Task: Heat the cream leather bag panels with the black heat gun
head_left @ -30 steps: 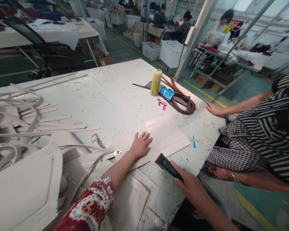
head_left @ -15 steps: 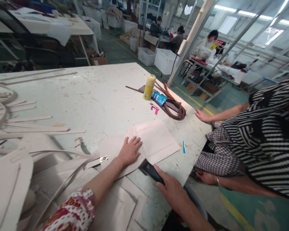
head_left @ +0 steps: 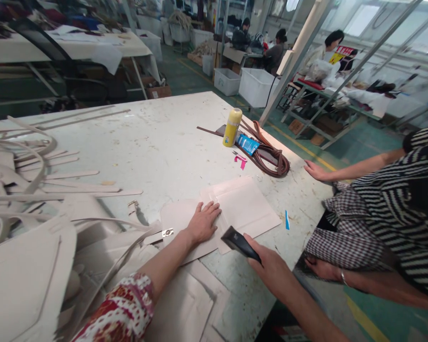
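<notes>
My left hand (head_left: pixel 203 222) lies flat, fingers stretched, on a pale beige leather-like panel (head_left: pixel 248 202) with a creased fold line. A metal clasp (head_left: pixel 168 232) sits at the panel's left part. In my right hand (head_left: pixel 271 266) is a black hand-held tool with a flared flat head (head_left: pixel 240 244), shaped like a hair clipper. Its head is over the panel's near edge, just right of my left hand; I cannot tell if it touches. More beige pieces (head_left: pixel 185 304) lie beneath and nearer to me.
Beige bag parts and straps (head_left: pixel 28 266) pile up at left. A yellow bottle (head_left: pixel 232 127), coiled brown straps (head_left: pixel 280 164), a blue packet (head_left: pixel 248 144) and pink-handled snips (head_left: pixel 240 160) lie farther back. A person in stripes (head_left: pixel 388 209) is at right, one hand on the table edge.
The view has swung a little left, so everything sits farther right. The black tool has shifted slightly forward over the panel's near edge. My left hand stays in place on the panel.
</notes>
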Available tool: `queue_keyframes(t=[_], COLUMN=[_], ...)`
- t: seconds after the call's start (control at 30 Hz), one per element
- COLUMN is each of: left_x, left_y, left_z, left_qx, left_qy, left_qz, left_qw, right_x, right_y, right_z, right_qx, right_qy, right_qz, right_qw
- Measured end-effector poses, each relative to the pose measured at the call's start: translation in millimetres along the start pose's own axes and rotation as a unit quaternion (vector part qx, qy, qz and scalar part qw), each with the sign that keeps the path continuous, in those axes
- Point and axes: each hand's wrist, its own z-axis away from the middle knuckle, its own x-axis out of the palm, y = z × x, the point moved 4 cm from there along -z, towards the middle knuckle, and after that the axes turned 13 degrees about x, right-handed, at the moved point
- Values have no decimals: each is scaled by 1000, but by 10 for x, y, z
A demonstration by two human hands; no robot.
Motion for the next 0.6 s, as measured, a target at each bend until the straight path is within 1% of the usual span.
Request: queue_keyframes(t=[0.13, 0.3, 0.4, 0.5, 0.6], left_x=[-12, 13, 11, -28, -82], left_y=[20, 25, 7, 25, 181], left_z=[-6, -12, -18, 4, 91], left_qx=[-4, -10, -9, -8, -14], left_qy=[-10, -17, -13, -4, 28], left_qz=[-5, -3, -2, 3, -15], left_qw=[1000, 1000, 1000, 1000, 999], right_x=[-34, -92, -108, -90, -95], right_y=[-70, -4, -33, -63, 69], right_z=[-32, 22, 3, -73, -99], right_qx=[0, -36, -48, -48, -22], right_qy=[13, -38, -29, -15, -2], right_qz=[-29, -2, 1, -48, -120], right_qw=[999, 999, 998, 998, 993])
